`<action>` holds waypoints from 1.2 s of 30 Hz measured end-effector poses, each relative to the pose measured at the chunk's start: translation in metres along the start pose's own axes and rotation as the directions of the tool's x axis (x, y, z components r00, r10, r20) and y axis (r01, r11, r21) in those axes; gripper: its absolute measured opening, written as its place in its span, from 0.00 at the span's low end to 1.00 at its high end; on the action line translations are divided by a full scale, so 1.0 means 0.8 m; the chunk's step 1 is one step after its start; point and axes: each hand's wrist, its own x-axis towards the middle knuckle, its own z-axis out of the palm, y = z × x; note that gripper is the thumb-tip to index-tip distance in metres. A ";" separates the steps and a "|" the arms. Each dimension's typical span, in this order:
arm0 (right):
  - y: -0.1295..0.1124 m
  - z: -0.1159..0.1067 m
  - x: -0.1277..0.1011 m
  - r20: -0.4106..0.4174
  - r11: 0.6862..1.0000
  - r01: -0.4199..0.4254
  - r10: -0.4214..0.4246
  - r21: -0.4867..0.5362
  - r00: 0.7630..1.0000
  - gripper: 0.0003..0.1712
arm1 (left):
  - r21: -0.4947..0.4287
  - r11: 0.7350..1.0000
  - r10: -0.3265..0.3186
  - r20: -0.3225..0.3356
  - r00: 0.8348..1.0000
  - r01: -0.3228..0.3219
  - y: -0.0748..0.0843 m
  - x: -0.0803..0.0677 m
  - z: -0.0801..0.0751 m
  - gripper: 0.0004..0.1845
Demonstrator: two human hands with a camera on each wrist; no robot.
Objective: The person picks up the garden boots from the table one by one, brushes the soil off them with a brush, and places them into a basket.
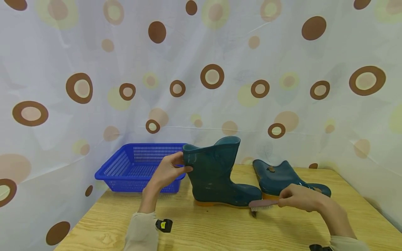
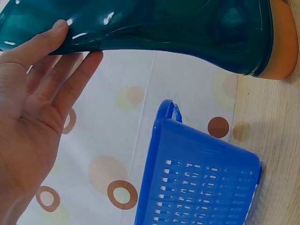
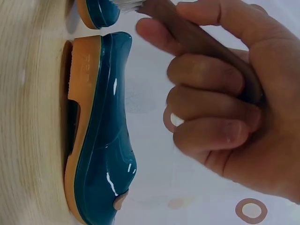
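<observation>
The table (image 1: pixel 220 226) is carrying a basket (image 1: pixel 138 167) at the far left, an upright boot (image 1: pixel 216 177) in the middle and a second boot (image 1: pixel 282 177) lying on its side to the right.

The upright boot is standing on its orange sole, toe pointing right. The left hand (image 1: pixel 168 170) is steadying it at the top rim of the shaft: the thumb is pressing one face of the rim and the fingers (image 2: pixel 56 79), nearly straight, are lying along the other, a light pinch rather than a full wrap. For scrubbing, this hold probably wants to be firmer, or lower on the shaft, since the soft rubber may be flexing and letting the boot rock once the bristles push against the toe.

The right hand (image 1: pixel 301 198) is curling all its fingers (image 3: pixel 206 75) round the handle of the brush (image 1: pixel 262 204), with the head sticking out to the left. The bristles are sitting at the toe, just at the seam of rubber and sole, close to the table. Short strokes along that seam, bristles angled into the groove, should work best.

So the boot is lying between the hands: rim inside the left grip, toe just left of the right grip, at the brush tip.
</observation>
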 end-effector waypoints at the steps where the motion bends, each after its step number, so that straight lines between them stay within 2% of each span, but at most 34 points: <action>1: 0.001 -0.001 0.001 -0.015 1.000 0.028 -0.028 -0.010 0.999 0.13 | 0.000 1.000 0.001 0.000 1.000 -0.001 0.000 0.000 0.000 0.16; 6: 0.002 -0.002 0.007 -0.092 0.987 0.154 -0.158 -0.050 0.983 0.12 | -0.006 1.000 0.007 0.000 1.000 -0.007 -0.001 0.000 -0.001 0.16; 13: -0.007 0.000 0.008 -0.207 0.980 0.184 -0.196 -0.079 0.958 0.13 | -0.014 1.000 0.003 0.005 1.000 -0.003 -0.003 0.002 0.001 0.16; 16: -0.014 0.001 0.006 -0.296 0.972 0.206 -0.231 -0.113 0.927 0.12 | -0.018 1.000 0.002 0.006 1.000 -0.002 -0.003 0.003 0.001 0.17; 22: -0.025 0.006 0.003 -0.452 0.954 0.249 -0.300 -0.170 0.840 0.08 | -0.015 1.000 0.012 0.015 1.000 -0.012 -0.002 0.004 0.000 0.17; 25: -0.029 0.007 0.002 -0.488 0.949 0.246 -0.312 -0.197 0.815 0.08 | -0.024 1.000 0.020 0.041 0.999 -0.019 0.000 0.003 -0.003 0.18; 29: -0.032 0.008 0.002 -0.509 0.945 0.240 -0.322 -0.221 0.798 0.09 | -0.026 0.999 0.034 0.062 0.997 -0.032 0.003 -0.001 -0.009 0.20; 36: -0.040 0.009 0.003 -0.514 0.934 0.254 -0.351 -0.250 0.783 0.07 | -0.038 0.997 0.069 0.025 0.997 -0.068 0.007 -0.009 -0.020 0.20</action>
